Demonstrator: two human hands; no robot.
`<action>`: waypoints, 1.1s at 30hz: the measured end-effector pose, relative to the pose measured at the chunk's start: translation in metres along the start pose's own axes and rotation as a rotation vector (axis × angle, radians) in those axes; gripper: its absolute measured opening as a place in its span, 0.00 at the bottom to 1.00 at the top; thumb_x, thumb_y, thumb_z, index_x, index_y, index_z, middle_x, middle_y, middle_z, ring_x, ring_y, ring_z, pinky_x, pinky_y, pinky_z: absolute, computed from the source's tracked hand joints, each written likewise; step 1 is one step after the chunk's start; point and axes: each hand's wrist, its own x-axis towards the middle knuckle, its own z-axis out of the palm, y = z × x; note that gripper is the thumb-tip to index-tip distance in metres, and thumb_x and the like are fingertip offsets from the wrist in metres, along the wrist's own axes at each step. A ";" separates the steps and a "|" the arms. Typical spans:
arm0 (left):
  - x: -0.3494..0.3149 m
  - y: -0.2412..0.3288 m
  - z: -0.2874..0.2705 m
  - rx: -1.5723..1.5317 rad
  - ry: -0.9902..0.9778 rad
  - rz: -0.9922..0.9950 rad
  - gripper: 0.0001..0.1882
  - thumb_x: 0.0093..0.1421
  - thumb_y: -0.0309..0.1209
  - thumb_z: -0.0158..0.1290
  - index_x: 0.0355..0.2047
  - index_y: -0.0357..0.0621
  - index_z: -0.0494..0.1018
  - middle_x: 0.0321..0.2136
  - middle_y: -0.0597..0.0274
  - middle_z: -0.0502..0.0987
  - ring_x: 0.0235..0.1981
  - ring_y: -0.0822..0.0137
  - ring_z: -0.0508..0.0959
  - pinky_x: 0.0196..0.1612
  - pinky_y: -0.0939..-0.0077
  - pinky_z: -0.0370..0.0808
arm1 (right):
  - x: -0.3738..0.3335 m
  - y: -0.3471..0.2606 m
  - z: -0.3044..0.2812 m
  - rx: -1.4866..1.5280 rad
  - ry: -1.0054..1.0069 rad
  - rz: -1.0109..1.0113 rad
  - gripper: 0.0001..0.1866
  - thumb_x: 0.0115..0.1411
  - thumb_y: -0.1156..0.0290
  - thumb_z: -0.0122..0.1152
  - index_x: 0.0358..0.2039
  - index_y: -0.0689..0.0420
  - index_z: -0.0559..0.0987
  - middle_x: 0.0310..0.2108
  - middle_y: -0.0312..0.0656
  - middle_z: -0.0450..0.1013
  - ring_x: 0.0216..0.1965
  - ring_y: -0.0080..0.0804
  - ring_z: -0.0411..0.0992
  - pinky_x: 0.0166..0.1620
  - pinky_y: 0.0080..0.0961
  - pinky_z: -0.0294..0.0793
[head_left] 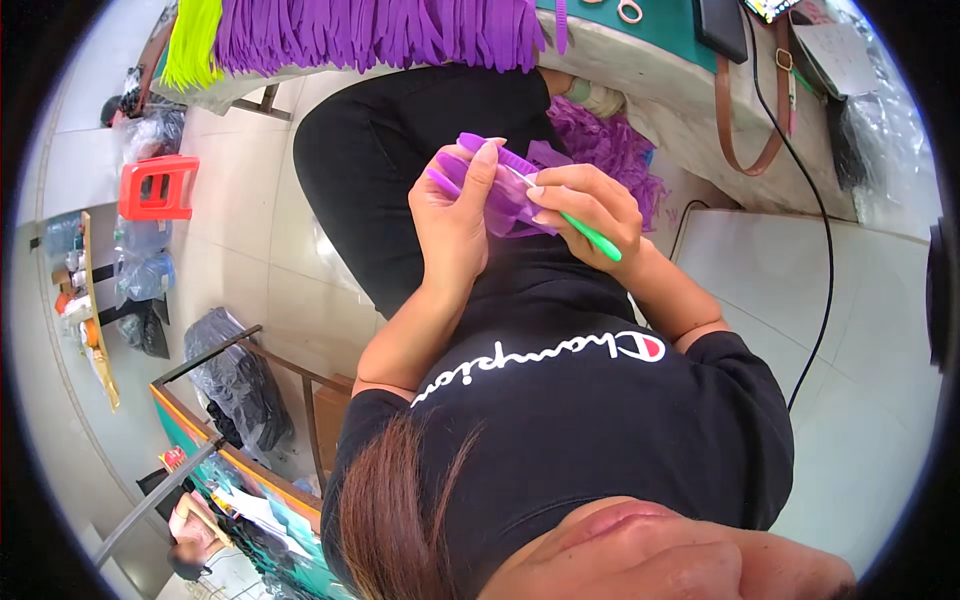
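Above my lap, my left hand [455, 205] pinches a purple rubbery strip [507, 157] between thumb and fingers. The strip is bent, with one rounded end poking out past the fingertips. Thin, see-through purple film [508, 205] hangs from it between my two hands. A slim tool with a green handle [592, 237] is gripped in my right hand [592, 205]. Its narrow metal tip points toward the strip, close to the left thumb. Whether the tip touches the strip, I cannot tell.
Many purple strips [380, 35] and some lime-green strips [192, 45] hang over the table edge ahead. Purple scraps [610, 150] are heaped below it. A brown strap [735, 150] and a black cable [822, 220] hang at right. A red stool [158, 188] stands left.
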 end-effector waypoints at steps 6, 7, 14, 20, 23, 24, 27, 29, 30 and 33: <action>0.001 -0.010 -0.004 0.277 0.018 0.185 0.07 0.61 0.29 0.55 0.31 0.36 0.74 0.22 0.68 0.76 0.24 0.81 0.73 0.30 0.87 0.70 | 0.006 -0.012 -0.001 -0.208 -0.105 0.132 0.07 0.51 0.75 0.64 0.31 0.60 0.76 0.24 0.46 0.71 0.26 0.38 0.71 0.28 0.29 0.69; 0.000 -0.011 -0.004 0.400 0.022 0.268 0.07 0.60 0.29 0.55 0.31 0.36 0.74 0.22 0.68 0.76 0.23 0.81 0.73 0.29 0.87 0.69 | 0.007 -0.015 -0.001 -0.273 -0.186 0.241 0.06 0.52 0.74 0.63 0.29 0.60 0.75 0.22 0.45 0.69 0.25 0.38 0.69 0.27 0.29 0.67; 0.012 -0.002 -0.017 -0.004 -0.090 -0.184 0.10 0.61 0.31 0.54 0.38 0.36 0.74 0.26 0.66 0.75 0.27 0.77 0.74 0.33 0.83 0.71 | 0.000 -0.003 -0.025 0.820 0.204 0.712 0.09 0.59 0.75 0.57 0.29 0.57 0.65 0.23 0.39 0.69 0.26 0.24 0.68 0.30 0.23 0.66; 0.004 0.000 -0.012 0.006 -0.248 -0.111 0.28 0.57 0.24 0.56 0.58 0.36 0.62 0.32 0.66 0.75 0.33 0.77 0.74 0.42 0.83 0.71 | 0.010 0.007 -0.003 0.628 0.029 0.650 0.17 0.54 0.86 0.57 0.30 0.53 0.59 0.32 0.42 0.70 0.32 0.23 0.68 0.36 0.18 0.67; 0.003 0.005 -0.017 0.062 -0.271 -0.021 0.40 0.54 0.18 0.57 0.65 0.40 0.50 0.32 0.63 0.77 0.34 0.75 0.76 0.44 0.81 0.71 | 0.012 0.004 -0.017 0.928 0.098 0.764 0.16 0.57 0.81 0.56 0.29 0.51 0.58 0.30 0.39 0.69 0.33 0.27 0.67 0.38 0.23 0.67; 0.003 0.008 -0.016 0.065 -0.230 0.010 0.40 0.54 0.18 0.57 0.65 0.40 0.50 0.32 0.61 0.77 0.34 0.74 0.76 0.43 0.81 0.71 | 0.012 0.005 -0.020 1.040 0.193 0.680 0.15 0.58 0.79 0.56 0.29 0.50 0.58 0.28 0.38 0.67 0.33 0.28 0.66 0.39 0.25 0.66; 0.005 0.017 -0.024 0.085 -0.197 0.083 0.41 0.56 0.19 0.56 0.66 0.44 0.47 0.33 0.56 0.79 0.34 0.71 0.78 0.42 0.79 0.72 | 0.014 -0.002 -0.034 1.219 0.349 0.594 0.12 0.60 0.72 0.55 0.31 0.48 0.60 0.26 0.35 0.64 0.35 0.30 0.64 0.41 0.29 0.61; 0.004 0.025 -0.032 0.035 -0.164 0.119 0.41 0.56 0.20 0.56 0.66 0.45 0.47 0.33 0.54 0.79 0.34 0.70 0.78 0.43 0.77 0.73 | 0.014 -0.005 -0.048 1.322 0.554 0.632 0.09 0.60 0.70 0.57 0.34 0.48 0.65 0.27 0.33 0.64 0.35 0.28 0.63 0.41 0.27 0.59; 0.006 0.033 -0.031 -0.020 -0.063 0.129 0.41 0.57 0.21 0.56 0.66 0.46 0.47 0.35 0.53 0.78 0.35 0.70 0.78 0.44 0.76 0.74 | 0.013 -0.003 -0.060 1.374 0.601 0.587 0.06 0.61 0.70 0.56 0.36 0.49 0.69 0.28 0.31 0.63 0.35 0.27 0.62 0.41 0.26 0.59; 0.012 0.049 -0.079 -0.217 -0.143 0.149 0.40 0.58 0.21 0.53 0.66 0.49 0.45 0.38 0.53 0.77 0.36 0.70 0.77 0.44 0.76 0.74 | 0.023 -0.002 -0.096 1.308 0.625 0.455 0.06 0.61 0.71 0.56 0.36 0.55 0.70 0.30 0.33 0.63 0.36 0.26 0.61 0.41 0.26 0.60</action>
